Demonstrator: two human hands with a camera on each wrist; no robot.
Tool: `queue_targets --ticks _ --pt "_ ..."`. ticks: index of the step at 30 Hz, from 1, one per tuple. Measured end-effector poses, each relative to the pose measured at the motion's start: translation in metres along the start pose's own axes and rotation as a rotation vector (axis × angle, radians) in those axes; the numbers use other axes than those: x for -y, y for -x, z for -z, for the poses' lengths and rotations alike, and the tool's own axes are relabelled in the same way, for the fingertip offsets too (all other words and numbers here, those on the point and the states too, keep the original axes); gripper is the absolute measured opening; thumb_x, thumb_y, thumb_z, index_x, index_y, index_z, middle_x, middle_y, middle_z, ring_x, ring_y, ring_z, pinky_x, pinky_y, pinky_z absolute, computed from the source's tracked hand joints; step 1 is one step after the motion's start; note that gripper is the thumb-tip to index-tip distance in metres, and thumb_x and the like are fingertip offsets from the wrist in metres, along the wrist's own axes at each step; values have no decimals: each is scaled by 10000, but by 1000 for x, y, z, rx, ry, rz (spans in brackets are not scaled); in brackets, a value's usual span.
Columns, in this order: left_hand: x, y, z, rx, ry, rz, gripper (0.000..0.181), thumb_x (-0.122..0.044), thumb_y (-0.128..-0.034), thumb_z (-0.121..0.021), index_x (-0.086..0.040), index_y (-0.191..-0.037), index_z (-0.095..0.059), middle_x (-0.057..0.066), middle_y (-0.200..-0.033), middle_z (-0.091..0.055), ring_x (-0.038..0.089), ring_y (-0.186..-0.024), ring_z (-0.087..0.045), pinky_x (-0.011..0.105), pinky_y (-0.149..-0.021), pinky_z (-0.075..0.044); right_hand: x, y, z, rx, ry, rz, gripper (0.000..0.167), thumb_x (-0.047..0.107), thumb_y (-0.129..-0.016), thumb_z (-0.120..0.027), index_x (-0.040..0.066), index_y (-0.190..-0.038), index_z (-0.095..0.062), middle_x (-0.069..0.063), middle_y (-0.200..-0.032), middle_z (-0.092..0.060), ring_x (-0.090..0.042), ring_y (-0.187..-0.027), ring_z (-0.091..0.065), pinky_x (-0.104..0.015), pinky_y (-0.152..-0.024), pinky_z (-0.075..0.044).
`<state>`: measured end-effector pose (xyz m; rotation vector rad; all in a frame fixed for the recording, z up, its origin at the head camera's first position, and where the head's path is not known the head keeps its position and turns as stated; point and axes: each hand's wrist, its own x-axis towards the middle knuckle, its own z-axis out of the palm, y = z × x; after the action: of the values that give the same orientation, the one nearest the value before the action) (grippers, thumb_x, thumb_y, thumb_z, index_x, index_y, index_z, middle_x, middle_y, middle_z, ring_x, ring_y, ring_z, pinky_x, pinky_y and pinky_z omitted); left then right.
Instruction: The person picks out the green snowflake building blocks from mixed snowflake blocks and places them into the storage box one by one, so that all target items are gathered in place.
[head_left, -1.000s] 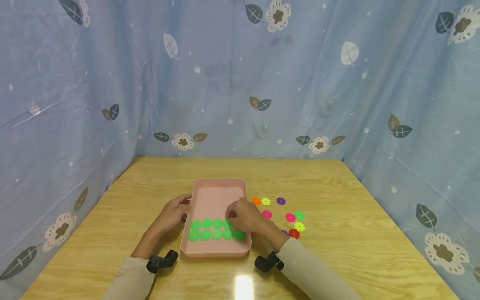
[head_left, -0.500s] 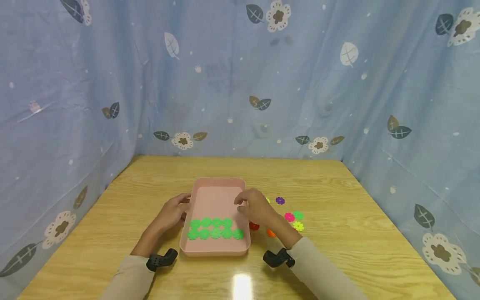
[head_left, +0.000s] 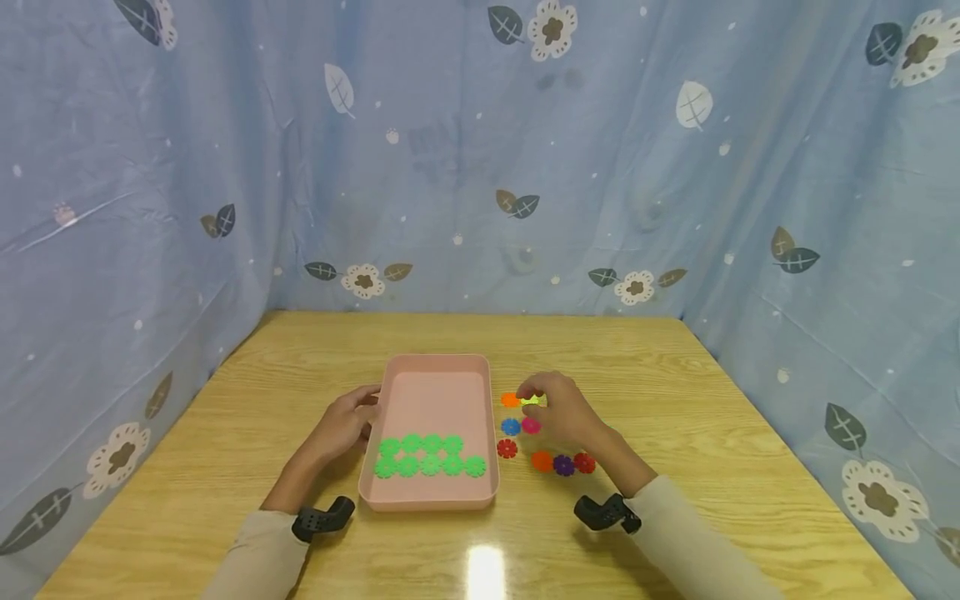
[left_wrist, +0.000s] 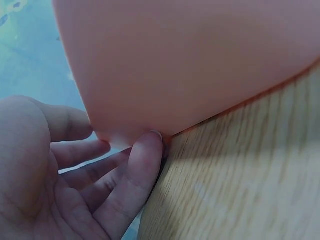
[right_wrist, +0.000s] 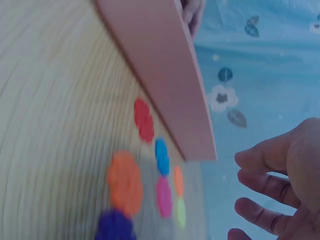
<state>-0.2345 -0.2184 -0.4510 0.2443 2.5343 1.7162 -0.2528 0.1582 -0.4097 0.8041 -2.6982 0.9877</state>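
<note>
A pink tray (head_left: 438, 504) stands on the table, and two rows of green flower-shaped plastic discs (head_left: 431, 464) lie in its near half. My left hand (head_left: 341, 429) rests at the tray's left side. In the left wrist view its fingertips and thumb (left_wrist: 145, 155) touch the pink wall (left_wrist: 185, 65). My right hand (head_left: 566, 410) is over the loose discs right of the tray, nearest the yellow-green disc (head_left: 531, 400). Its fingers (right_wrist: 265, 182) are loosely bent, with a gap to the thumb and nothing seen between them.
Right of the tray lie an orange disc (head_left: 510, 400), a blue disc (head_left: 511, 427), a pink disc (head_left: 531, 425) and a red disc (head_left: 507, 448). Closer to me are another orange disc (head_left: 542, 461) and a purple disc (head_left: 564, 465). A patterned blue curtain (head_left: 450, 167) surrounds the table.
My right hand has left the inside of the tray and moved right, over the loose discs. It now covers discs on the far right that showed before. My left hand has stayed put.
</note>
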Motion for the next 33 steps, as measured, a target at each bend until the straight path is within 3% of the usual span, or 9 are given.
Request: queue_targets --ticks 7,19,28,33 --pt "-3 0 1 11 10 -8 514 -158 -1064 -434 -8 -1549 -354 287 -1403 -490 289 -761 -699 392 -658 -616 -25 11 21 -9 19 -36 162 3 -927 -690 3 -1084 -727 -127 -1075 -703 -358 -990 -617 -450 -838 -546" --pt "-3 0 2 33 3 -27 533 -138 -1057 -432 19 -1554 -320 308 -1399 -480 296 -740 -697 371 -636 -611 -55 31 51 33 109 -127 219 13 -925 -691 -26 -1141 -696 -183 -1103 -688 -283 -926 -591 -462 -814 -544" --pt "-5 -1 2 34 8 -29 537 -135 -1058 -428 21 -1559 -315 326 -1403 -471 292 -735 -711 379 -625 -615 -78 42 57 110 119 -165 256 -14 -895 -688 -26 -1148 -721 -151 -1014 -688 -219 -825 -619 -345 -683 -546" --pt "-4 -1 2 35 -2 -27 541 -142 -1057 -421 18 -1562 -310 325 -1402 -472 285 -745 -716 383 -638 -619 -87 45 56 150 86 -162 270 -36 -870 -703 -13 -1136 -740 -105 -977 -691 -197 -832 -597 -330 -688 -525"
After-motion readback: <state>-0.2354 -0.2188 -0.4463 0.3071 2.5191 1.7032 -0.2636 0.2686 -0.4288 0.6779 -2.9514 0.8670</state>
